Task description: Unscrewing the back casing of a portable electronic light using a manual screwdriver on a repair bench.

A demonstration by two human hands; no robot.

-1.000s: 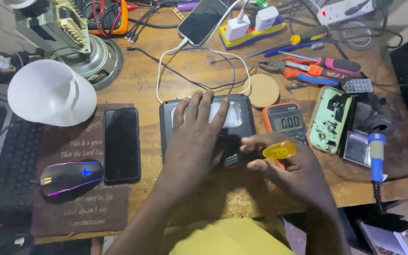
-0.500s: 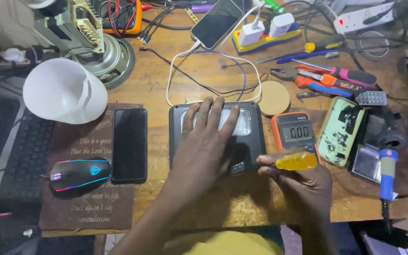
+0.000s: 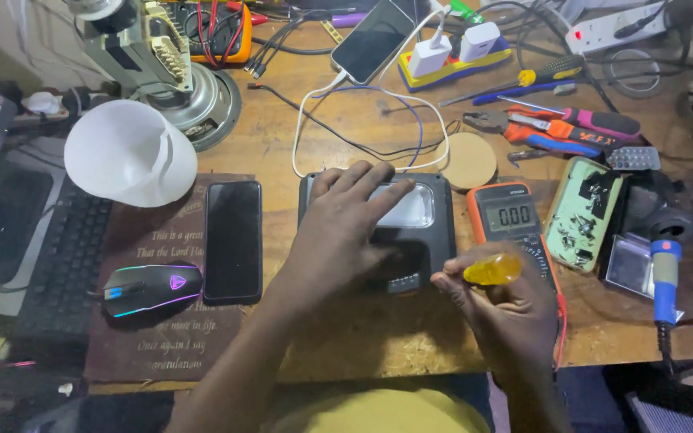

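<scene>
White plastic cone-shaped shade at ten o'clock; black computer mouse with glowing edges and black slab phone at nine. Left hand spread flat, fingers splayed, pressing on the black rectangular device with a clear window at centre, gripping nothing. Right hand at four o'clock, curled around a translucent yellow screwdriver handle, just beside the device's lower right corner, over the orange-edged digital multimeter.

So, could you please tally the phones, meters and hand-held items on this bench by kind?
Phones lying screen-up: 2, one charging, one on the mat
Multimeters: 2, one by the right hand, one at the back
Yellow-handled tool in the right hand: 1
Black device under the left hand: 1
Total: 6
</scene>
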